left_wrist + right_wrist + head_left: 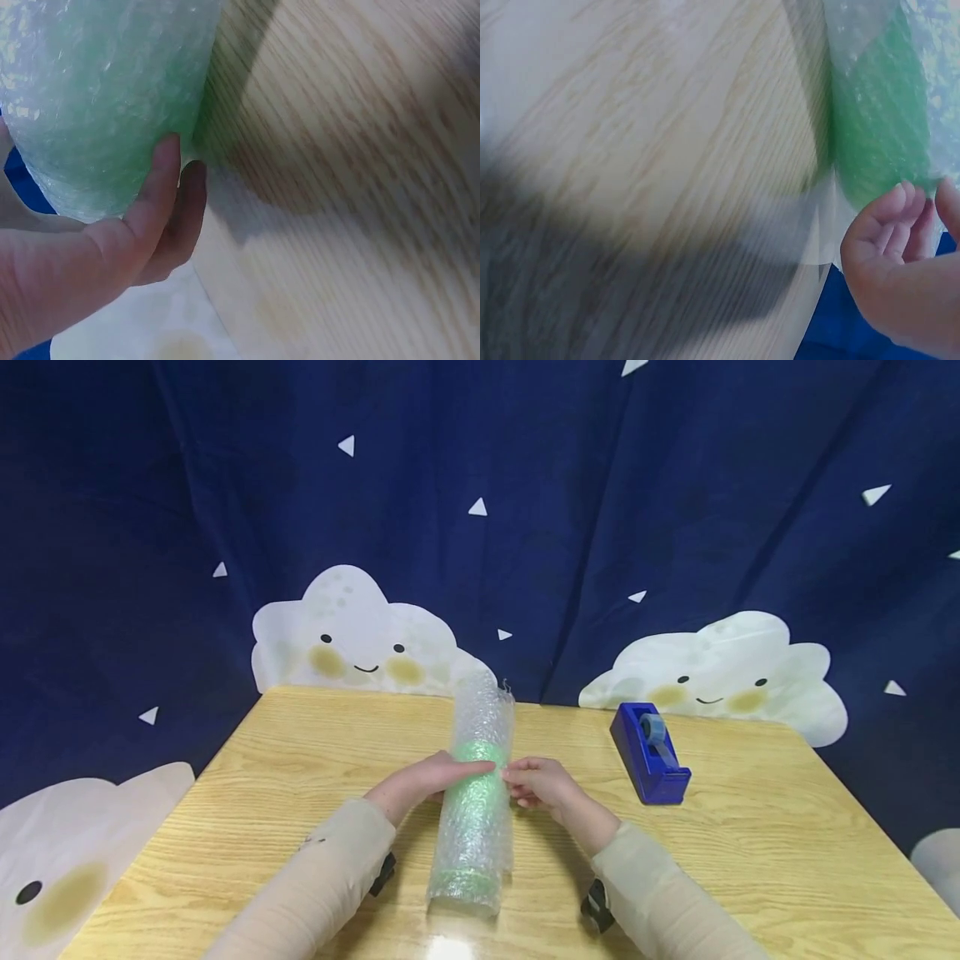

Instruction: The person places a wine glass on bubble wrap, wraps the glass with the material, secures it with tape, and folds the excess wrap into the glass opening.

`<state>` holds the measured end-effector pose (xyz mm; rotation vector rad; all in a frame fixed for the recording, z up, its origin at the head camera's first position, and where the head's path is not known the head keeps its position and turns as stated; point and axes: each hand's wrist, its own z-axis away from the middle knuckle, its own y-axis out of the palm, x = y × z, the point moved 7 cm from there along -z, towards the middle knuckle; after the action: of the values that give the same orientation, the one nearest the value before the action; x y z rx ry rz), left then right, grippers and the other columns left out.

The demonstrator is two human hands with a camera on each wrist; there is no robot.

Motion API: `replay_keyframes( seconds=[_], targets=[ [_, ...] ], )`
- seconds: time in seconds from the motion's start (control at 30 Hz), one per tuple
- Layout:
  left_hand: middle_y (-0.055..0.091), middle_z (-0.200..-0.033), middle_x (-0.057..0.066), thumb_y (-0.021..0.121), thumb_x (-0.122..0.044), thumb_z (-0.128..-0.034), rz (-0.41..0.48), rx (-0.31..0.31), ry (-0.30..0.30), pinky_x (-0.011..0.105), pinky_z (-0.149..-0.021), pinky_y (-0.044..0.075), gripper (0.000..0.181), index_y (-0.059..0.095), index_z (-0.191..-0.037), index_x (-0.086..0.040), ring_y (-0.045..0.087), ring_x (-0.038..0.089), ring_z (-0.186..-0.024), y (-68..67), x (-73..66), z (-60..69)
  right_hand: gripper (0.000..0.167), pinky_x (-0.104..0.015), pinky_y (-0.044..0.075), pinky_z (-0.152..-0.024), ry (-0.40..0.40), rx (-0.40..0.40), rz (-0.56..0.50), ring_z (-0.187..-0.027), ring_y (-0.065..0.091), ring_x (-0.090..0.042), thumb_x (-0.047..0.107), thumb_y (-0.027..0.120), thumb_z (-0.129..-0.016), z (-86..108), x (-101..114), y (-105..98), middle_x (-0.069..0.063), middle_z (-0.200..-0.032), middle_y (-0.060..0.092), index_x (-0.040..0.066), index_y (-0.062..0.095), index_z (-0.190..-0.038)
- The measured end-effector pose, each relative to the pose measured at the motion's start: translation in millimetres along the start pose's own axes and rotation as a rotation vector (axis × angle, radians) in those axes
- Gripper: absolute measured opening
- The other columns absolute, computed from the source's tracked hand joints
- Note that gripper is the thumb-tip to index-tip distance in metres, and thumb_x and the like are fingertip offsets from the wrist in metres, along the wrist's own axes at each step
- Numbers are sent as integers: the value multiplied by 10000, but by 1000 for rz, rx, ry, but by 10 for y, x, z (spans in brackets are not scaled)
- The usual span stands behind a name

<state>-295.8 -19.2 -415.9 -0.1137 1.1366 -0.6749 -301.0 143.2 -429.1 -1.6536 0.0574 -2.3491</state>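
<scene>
Bubble-wrapped roll (471, 839) lying lengthwise near the middle of the wooden tabletop (787, 827), near end toward the camera, far end at about the back edge in the head view. Green showing through the clear wrap (480, 710) at mid-length, fainter at the near end; looser wrap along the right side. Left hand (442, 774) around the roll from the left, with a hold on it: thumb laid across the top, fingers (161, 184) well apart from the thumb, only slightly bent, against the lower side. Right hand (543, 785) at the opposite side, level with the left thumb; fingers curled, tips close to the thumb and right beside the wrap. Impossible to tell whether pinching its edge or merely touching. Blue tape dispenser (651, 756) to the right and apart from both hands, loaded with translucent tape (652, 727). Light sleeves (322, 868) on both arms, dark device (597, 906) at each wrist. Behind, navy curtain (525, 443) with white triangles (478, 507) and smiling clouds (352, 627).
</scene>
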Motion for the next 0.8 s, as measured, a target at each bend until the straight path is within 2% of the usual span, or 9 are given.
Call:
replay_keyframes(
  seconds=[0.1,0.27,0.37,0.47,0.57,0.63,0.67,0.7,0.8],
  targets=[
    [281,-1475,282,620,-601,-772,-39,-31,-13,510,-1080,335,1017,261,-1416,99,353,404,-1327,-20,-4,7,159,-153,457,-549,2,13,-5,-583,541,-36,109,628,-875,-10,-10,-6,44,-630,577,-14,630,-976],
    [342,-1434,293,637,-551,-771,-40,-63,-2,517,-1069,344,969,298,-1392,110,389,410,-1296,-39,-32,22,163,-156,454,-544,-3,21,4,-588,538,-41,125,634,-871,-1,-20,-15,43,-644,584,-14,629,-957],
    [252,-1470,312,646,-499,-781,8,-76,-3,516,-1105,293,990,214,-1413,128,316,422,-1338,-44,-34,23,268,-176,489,-572,25,35,11,-634,554,-65,164,622,-886,7,-44,-5,-1,-744,618,-51,596,-1045],
    [130,-1503,322,633,-446,-800,61,-88,-15,500,-1129,259,1011,100,-1429,141,252,424,-1367,-45,-26,18,400,-233,548,-664,59,56,9,-710,596,-96,207,603,-905,10,-70,16,-111,-921,669,-94,543,-1160],
    [158,-1485,324,603,-405,-809,98,-90,-34,475,-1075,358,984,73,-1419,157,364,401,-1298,-32,-15,11,471,-301,565,-767,73,89,5,-767,631,-130,241,579,-920,9,-75,46,-212,-1059,666,-119,511,-1218],
    [185,-1469,322,579,-389,-809,109,-82,-43,465,-1018,422,963,74,-1414,163,437,382,-1223,-11,-8,7,484,-322,562,-793,77,106,7,-777,634,-138,256,571,-923,9,-72,59,-217,-1062,666,-121,510,-1221],
    [176,-1471,321,564,-389,-813,110,-74,-41,467,-1020,418,954,69,-1415,162,434,379,-1222,3,-9,5,486,-325,562,-797,78,112,11,-776,636,-137,264,567,-925,9,-70,62,-210,-1049,673,-120,514,-1219],
    [162,-1476,323,555,-398,-815,109,-65,-42,472,-1034,403,959,58,-1417,159,421,389,-1234,18,-12,6,487,-330,562,-801,77,114,14,-776,638,-138,267,566,-925,10,-67,62,-200,-1034,679,-120,516,-1217],
    [46,-1515,316,497,-472,-859,64,-40,-30,505,-1117,278,961,23,-1437,131,269,428,-1350,62,-29,13,487,-325,564,-789,65,103,40,-764,646,-125,272,575,-917,16,-48,43,-179,-997,695,-119,529,-1204]
  ],
)
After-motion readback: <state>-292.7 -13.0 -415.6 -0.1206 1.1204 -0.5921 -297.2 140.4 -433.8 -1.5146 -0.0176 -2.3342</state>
